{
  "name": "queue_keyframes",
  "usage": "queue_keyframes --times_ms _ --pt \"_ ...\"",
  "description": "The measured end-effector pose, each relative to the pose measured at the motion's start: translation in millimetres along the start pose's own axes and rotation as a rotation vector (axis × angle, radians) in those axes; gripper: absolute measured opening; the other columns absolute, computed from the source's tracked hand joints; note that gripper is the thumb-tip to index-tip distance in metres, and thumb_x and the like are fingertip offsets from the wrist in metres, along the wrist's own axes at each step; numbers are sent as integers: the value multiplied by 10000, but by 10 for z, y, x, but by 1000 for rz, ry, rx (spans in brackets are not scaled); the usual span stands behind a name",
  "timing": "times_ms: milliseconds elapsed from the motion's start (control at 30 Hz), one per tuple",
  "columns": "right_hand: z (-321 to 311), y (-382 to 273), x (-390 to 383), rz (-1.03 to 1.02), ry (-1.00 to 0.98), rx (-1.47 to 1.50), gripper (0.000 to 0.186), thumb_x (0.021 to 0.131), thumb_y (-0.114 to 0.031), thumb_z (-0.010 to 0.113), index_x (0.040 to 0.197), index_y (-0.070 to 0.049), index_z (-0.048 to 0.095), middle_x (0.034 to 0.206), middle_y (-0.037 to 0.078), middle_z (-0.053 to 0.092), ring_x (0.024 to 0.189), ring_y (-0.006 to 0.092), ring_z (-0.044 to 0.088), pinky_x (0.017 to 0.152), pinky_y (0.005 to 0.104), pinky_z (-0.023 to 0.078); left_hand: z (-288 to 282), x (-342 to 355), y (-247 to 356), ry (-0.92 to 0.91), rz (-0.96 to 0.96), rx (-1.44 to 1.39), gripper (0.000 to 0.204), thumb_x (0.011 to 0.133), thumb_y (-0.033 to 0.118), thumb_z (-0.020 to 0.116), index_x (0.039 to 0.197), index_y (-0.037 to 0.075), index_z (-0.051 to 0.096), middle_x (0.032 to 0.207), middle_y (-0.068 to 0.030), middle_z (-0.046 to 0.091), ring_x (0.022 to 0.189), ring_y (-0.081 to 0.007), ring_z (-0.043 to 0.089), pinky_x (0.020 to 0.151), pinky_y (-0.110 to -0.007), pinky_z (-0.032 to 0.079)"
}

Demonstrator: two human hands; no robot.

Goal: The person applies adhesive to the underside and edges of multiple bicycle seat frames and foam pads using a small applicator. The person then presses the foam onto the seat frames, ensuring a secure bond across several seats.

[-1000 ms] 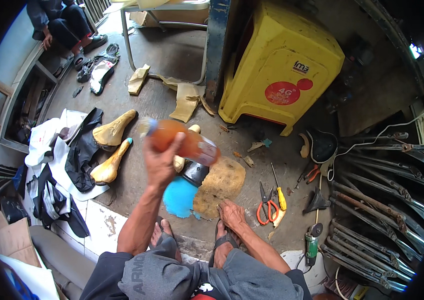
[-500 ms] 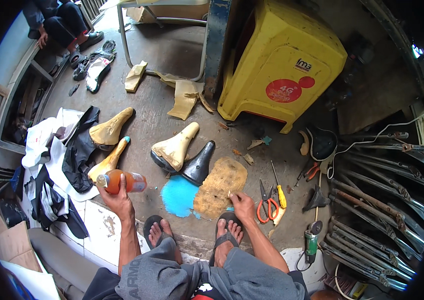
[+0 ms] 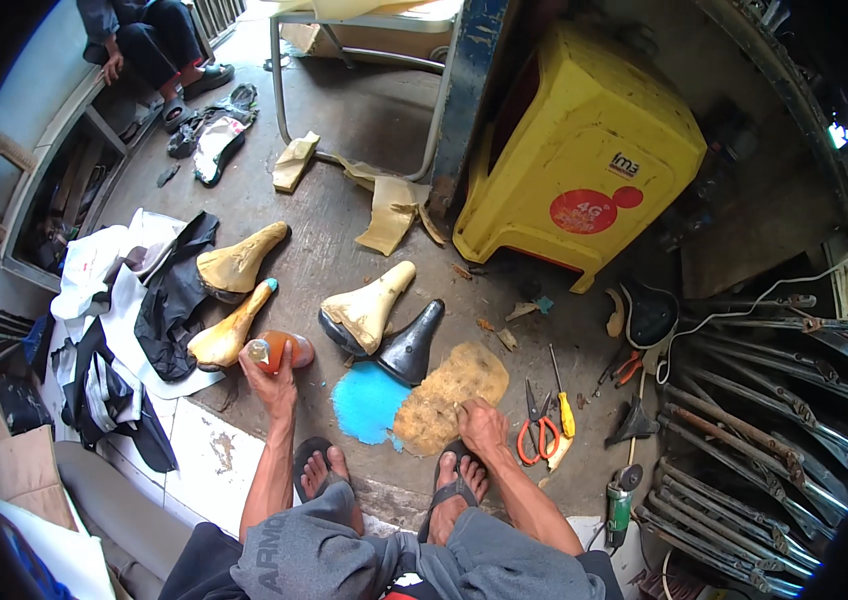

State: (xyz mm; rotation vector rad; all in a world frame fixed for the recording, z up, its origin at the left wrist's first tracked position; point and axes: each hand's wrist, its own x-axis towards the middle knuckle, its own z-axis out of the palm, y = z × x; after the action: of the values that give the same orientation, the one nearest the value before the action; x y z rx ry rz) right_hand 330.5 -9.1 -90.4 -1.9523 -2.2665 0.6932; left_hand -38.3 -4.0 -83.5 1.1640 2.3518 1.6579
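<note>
My left hand (image 3: 272,385) is wrapped round a clear plastic bottle (image 3: 296,351) of orange liquid, tilted, its cap end towards me. The bottle is beside a yellowish bare saddle (image 3: 219,340) with a blue tip. My right hand (image 3: 484,430) is closed in a pinch over the near right edge of a rough brown pad (image 3: 454,388); whatever its fingertips hold is too small to make out. The pad partly covers a bright blue patch (image 3: 364,403) on the floor. Beyond lie a cream saddle (image 3: 372,305) and a black saddle (image 3: 411,345).
Orange-handled scissors (image 3: 538,438) and a yellow screwdriver (image 3: 566,415) lie right of my right hand. A green grinder (image 3: 619,515) sits nearer me. Metal tubes (image 3: 744,440) are stacked at the right. A yellow stool (image 3: 584,150) stands beyond. Another person's legs (image 3: 159,45) show far left.
My left hand has turned the bottle from lying sideways to pointing its cap end more towards me. My right hand has come down closer over the brown pad. The whole view has shifted slightly.
</note>
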Motion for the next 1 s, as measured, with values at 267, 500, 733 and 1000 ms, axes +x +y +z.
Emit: queue_keyframes --times_ms 267,500,733,1000 --pt "-66 436 22 512 146 811 350 950 -344 650 1092 -40 749 826 61 713 713 137 628 659 290 489 80 -4 -319 -9 38 45 772 872 344 806 1406 -71 435 1404 -280 482 1313 -407 469 1120 -454 354" --pt "-272 745 -101 598 197 977 385 935 -342 666 1124 -13 732 874 68 722 776 130 628 739 314 494 -86 -149 -106 -166 -34 -18 807 895 289 783 1471 -32 318 1430 -262 413 1322 -364 437 1122 -474 336" --pt "-420 727 -254 451 303 1064 502 896 -147 737 1350 -18 565 826 76 716 625 94 562 567 252 443 -295 -697 202 -229 -296 34 627 946 202 671 1434 -21 348 1406 -230 408 1318 -342 414 1127 -457 324" --pt "-246 798 -326 583 193 800 306 954 -301 685 969 4 712 640 8 625 491 81 502 474 263 399 -127 -1226 161 -662 -266 116 654 831 140 693 1387 -27 393 1330 -278 462 1269 -421 449 1114 -483 338"
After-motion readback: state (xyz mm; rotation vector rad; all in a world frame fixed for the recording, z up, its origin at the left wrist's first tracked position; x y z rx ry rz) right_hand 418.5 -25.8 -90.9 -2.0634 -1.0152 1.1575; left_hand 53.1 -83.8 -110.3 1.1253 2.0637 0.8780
